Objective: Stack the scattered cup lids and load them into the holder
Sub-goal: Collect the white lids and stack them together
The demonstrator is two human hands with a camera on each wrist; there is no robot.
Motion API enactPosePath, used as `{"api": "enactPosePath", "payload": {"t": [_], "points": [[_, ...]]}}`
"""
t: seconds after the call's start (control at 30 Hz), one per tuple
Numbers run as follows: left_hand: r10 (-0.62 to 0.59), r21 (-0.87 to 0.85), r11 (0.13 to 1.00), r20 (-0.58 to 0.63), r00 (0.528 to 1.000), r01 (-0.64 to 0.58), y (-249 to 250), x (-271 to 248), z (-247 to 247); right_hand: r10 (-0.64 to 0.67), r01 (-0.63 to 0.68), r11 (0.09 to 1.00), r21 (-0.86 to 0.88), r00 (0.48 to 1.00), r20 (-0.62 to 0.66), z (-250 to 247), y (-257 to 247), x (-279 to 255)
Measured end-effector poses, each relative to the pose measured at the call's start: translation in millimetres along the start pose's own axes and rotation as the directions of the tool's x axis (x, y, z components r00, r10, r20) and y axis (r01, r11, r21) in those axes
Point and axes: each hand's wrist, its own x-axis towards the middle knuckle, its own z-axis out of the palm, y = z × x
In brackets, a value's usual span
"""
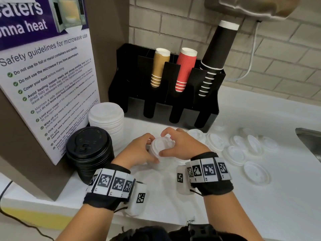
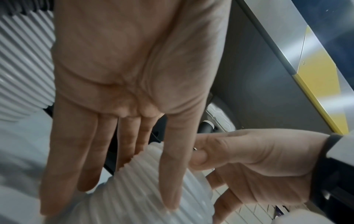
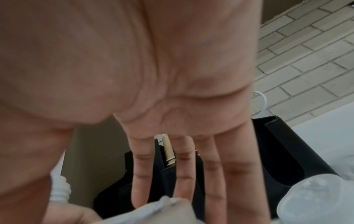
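Against the far-left panel stood the microwave safety poster (image 1: pixel 46 80); just right of it on the white counter (image 1: pixel 260 214) sat a black lid stack (image 1: pixel 89 150), with a taller white lid stack (image 1: pixel 106 120) right behind it, the two touching or nearly so. Centre front, both hands met on a small stack of white lids (image 1: pixel 162 147) held over the counter, tilted toward the camera. Left hand (image 1: pixel 139 150) lay along the stack's left side, fingers mostly straight per the left wrist view (image 2: pixel 122 121), index laid across the ribbed lid edges (image 2: pixel 134 189), so pressing, not clamped. Right hand (image 1: pixel 182 145) had thumb on the near rim and fingers arched over the far rim, pinching the stack; the right wrist view (image 3: pixel 172 106) was blurred, fingertips near a lid edge. Behind the hands stood the black holder (image 1: pixel 132 101): brown cups (image 1: pixel 159 66), red cups (image 1: pixel 184 68) and black cups (image 1: pixel 215 58) in the upper slots, the lower front slots dark, contents unreadable. Right of the hands, loose white lids (image 1: pixel 241 150) lay scattered flat on the counter, some overlapping. Far right edge showed a metal sink corner (image 1: pixel 311 141).
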Motion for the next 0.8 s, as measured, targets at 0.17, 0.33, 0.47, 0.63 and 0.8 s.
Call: {"api": "enactPosePath", "payload": {"t": [0.17, 0.33, 0.47, 0.63, 0.8], "points": [[-0.003, 0.017, 1.000, 0.008, 1.000, 0.003, -1, -1, -2, -0.030, 0.030, 1.000, -0.011, 1.000, -0.007, 0, -1, 3], [0.015, 0.063, 0.998, 0.079, 0.997, -0.020, 2, -6, -5, -0.078, 0.078, 0.997, 0.011, 0.997, 0.011, -1, -2, 6], [0.079, 0.088, 0.992, 0.069, 0.995, -0.085, 11, -7, -1, -0.114, 0.115, 0.992, 0.045, 0.993, -0.030, -21, 7, 11], [0.075, 0.123, 0.989, 0.061, 0.995, -0.082, 13, -4, 1, 0.081, -0.044, 0.949, -0.313, 0.991, 0.106, -43, 28, 26], [0.053, 0.064, 0.996, 0.028, 0.998, -0.055, 15, -2, -2, 0.161, 0.021, 0.845, -0.534, 0.942, 0.293, -26, 32, 35]]}}
